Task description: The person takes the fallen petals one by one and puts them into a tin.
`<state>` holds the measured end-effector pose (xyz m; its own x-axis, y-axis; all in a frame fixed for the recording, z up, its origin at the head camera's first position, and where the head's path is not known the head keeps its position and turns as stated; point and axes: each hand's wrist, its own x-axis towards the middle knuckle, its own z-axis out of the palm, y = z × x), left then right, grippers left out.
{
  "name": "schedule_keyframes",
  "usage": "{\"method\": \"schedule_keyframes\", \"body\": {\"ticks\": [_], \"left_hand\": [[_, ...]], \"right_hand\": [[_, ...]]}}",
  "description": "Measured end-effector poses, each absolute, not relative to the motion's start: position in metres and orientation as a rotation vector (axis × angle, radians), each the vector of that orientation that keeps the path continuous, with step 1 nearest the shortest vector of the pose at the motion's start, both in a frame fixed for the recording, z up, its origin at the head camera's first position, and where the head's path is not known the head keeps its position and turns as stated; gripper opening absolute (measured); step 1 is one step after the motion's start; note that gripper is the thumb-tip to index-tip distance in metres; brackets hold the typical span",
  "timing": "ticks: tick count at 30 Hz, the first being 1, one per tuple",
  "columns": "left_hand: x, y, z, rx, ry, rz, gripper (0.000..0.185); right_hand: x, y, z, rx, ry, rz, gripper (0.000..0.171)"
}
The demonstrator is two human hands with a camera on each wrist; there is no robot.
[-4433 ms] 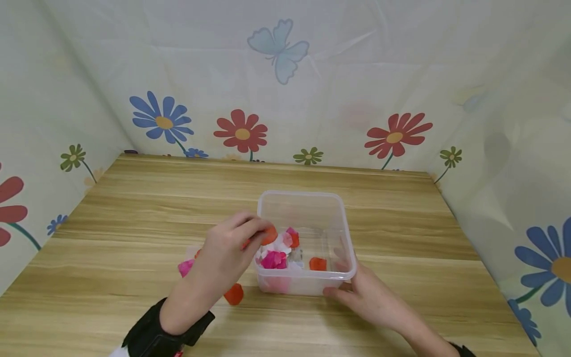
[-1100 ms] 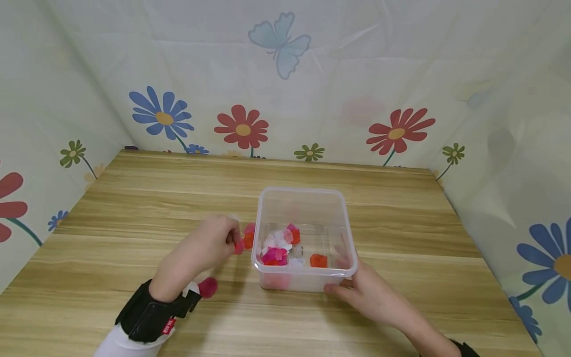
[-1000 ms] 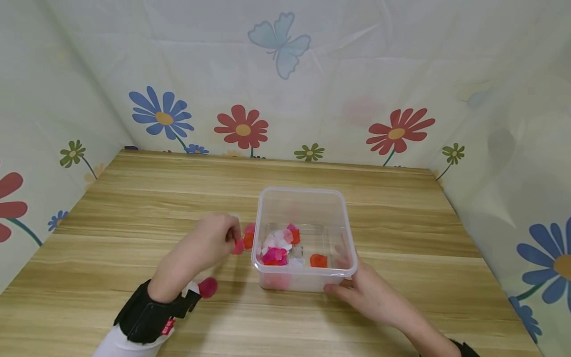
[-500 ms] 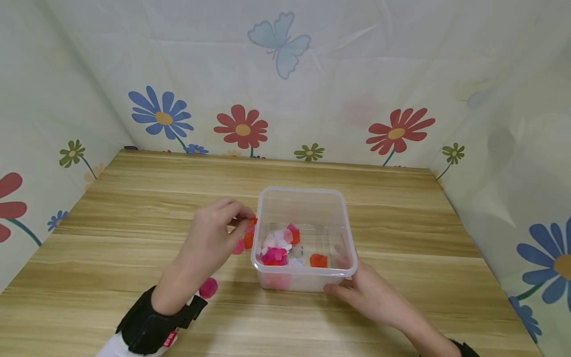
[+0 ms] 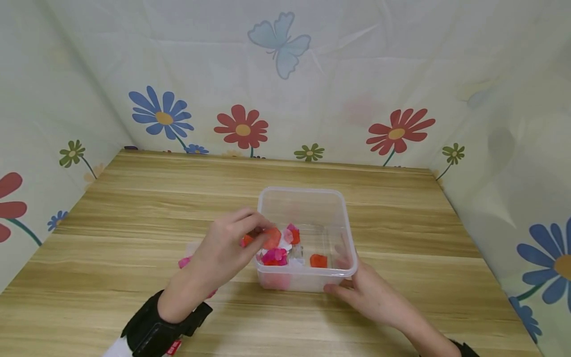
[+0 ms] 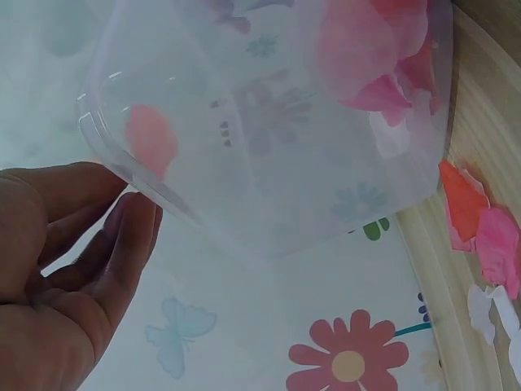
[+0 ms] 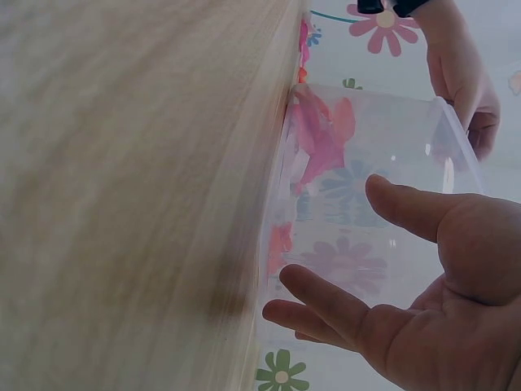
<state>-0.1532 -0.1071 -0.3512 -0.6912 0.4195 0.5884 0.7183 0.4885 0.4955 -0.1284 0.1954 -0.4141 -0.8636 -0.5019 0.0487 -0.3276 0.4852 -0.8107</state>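
My left hand [image 5: 225,245] pinches an orange-red petal [image 5: 272,238] over the left rim of a clear plastic box [image 5: 308,283]. Through the box wall, the left wrist view shows this petal [image 6: 151,140] hanging inside the rim. My right hand [image 5: 370,297] rests against the box's front right corner, its thumb at the front wall. Its fingers [image 7: 326,303] look nearly straight and spread along the plastic in the right wrist view. Inside the box lie pink petals [image 5: 275,257], white ones behind them and an orange petal [image 5: 318,261] apart on the right.
Loose petals lie on the wooden table [image 5: 169,198] left of the box: an orange one [image 6: 464,202], a pink one [image 6: 498,244] and white ones [image 6: 482,314]. Another pink petal [image 5: 184,262] shows beside my left forearm. A flower-printed curtain [image 5: 321,99] closes off the back and sides.
My left hand went down to the petals left of the box, took hold of an orange-red petal and moved right, over the rim. The right hand and the box have stayed in place.
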Motion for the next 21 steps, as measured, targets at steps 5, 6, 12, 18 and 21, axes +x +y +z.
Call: {"method": "schedule_keyframes", "body": {"ticks": [5, 6, 12, 18, 21], "left_hand": [[-0.153, -0.11, -0.35, -0.936, -2.376, -1.032, 0.025], [-0.153, -0.111, -0.349, -0.924, -2.384, -1.024, 0.025], [-0.154, -0.124, -0.342, -0.805, -2.481, -0.942, 0.022], [-0.157, -0.139, -0.339, -0.714, -2.714, -0.796, 0.02], [-0.158, -0.145, -0.339, -0.72, -2.847, -0.698, 0.019]], "right_hand": [[-0.128, 0.195, -0.414, -0.715, 2.536, -1.319, 0.057], [-0.129, 0.195, -0.414, -0.715, 2.536, -1.319, 0.057], [-0.128, 0.195, -0.414, -0.711, 2.536, -1.318, 0.057], [-0.128, 0.195, -0.413, -0.718, 2.539, -1.317, 0.058], [-0.129, 0.195, -0.414, -0.728, 2.533, -1.325, 0.057]]}}
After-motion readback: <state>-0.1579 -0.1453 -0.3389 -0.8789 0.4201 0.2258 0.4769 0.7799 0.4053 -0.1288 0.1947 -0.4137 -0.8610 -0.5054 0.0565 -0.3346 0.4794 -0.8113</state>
